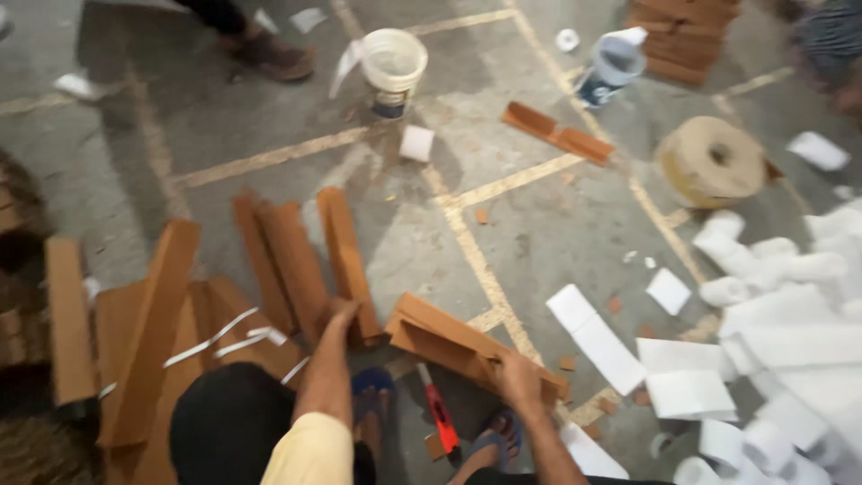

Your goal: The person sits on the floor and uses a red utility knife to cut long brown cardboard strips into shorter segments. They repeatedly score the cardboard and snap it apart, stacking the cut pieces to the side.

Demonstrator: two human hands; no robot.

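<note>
My left hand [338, 316] reaches down to the near end of a long brown cardboard angle strip [346, 256] lying on the concrete floor, fingers closed around it. My right hand [516, 377] grips a bundle of folded brown cardboard angle pieces [449, 341] that lies tilted in front of my feet. A red-handled cutter [440, 415] lies on the floor between my blue sandals [373, 384]. More brown strips [278, 260] lie just left of the one my left hand touches.
A pile of brown cardboard strips [148, 332] is at the left. White paper sheets and rolls [772, 332] crowd the right. A white bucket [392, 65], a grey-blue bucket [611, 67], a tan tape roll [711, 160] and another person's shoe [268, 52] lie farther off.
</note>
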